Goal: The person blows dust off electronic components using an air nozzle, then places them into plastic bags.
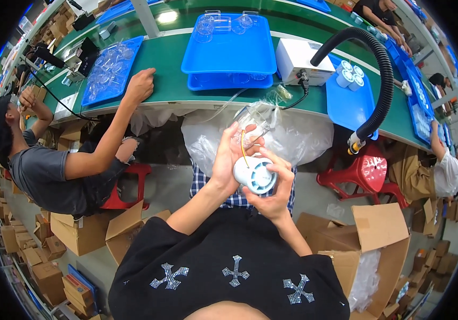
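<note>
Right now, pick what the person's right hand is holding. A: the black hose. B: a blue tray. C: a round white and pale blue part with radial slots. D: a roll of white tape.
C: the right hand grips the round white and pale blue part against the clear plastic piece held by the left hand; the black hose and blue tray lie untouched on the green bench.
</note>
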Motion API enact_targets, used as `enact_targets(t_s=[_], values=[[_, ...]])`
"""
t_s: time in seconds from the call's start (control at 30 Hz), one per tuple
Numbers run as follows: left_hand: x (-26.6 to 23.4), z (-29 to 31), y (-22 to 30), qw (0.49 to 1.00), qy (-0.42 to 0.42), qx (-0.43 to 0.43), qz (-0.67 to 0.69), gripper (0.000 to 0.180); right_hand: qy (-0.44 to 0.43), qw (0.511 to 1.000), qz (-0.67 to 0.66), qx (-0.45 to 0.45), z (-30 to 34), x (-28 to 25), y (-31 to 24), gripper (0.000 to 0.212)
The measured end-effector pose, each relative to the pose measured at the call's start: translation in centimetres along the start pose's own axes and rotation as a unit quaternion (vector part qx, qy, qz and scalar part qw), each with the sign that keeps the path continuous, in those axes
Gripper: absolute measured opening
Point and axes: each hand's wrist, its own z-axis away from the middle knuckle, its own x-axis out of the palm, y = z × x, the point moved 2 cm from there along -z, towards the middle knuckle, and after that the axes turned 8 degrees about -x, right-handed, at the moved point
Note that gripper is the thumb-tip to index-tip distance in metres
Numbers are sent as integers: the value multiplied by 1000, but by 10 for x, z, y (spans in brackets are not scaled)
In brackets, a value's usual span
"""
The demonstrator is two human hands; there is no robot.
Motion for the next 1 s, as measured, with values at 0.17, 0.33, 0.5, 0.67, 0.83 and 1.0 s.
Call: enact_targets(t_s=[0.17,0.33,0.5,0.67,0.83,1.0], values=[[-13,-1,-20,998,36,-18,-48,48,23,1000,-15,-11,9,1,8,63],[-11,0,-17,994,60,31,-82,50,15,999,-13,37,6,-4,1,59],[-6,7,4,988,51,136,-54,51,70,981,-156,96,17,-3,-3,62],[54,66,54,943,-291,139,80,59,83,949,-259,157,13,-23,-12,76],[126,112,60,800,-592,-98,22,30,92,945,-258,181,14,-37,-14,78],[118,111,61,745,-646,-160,54,17,92,944,-250,195,10,-29,-7,79]])
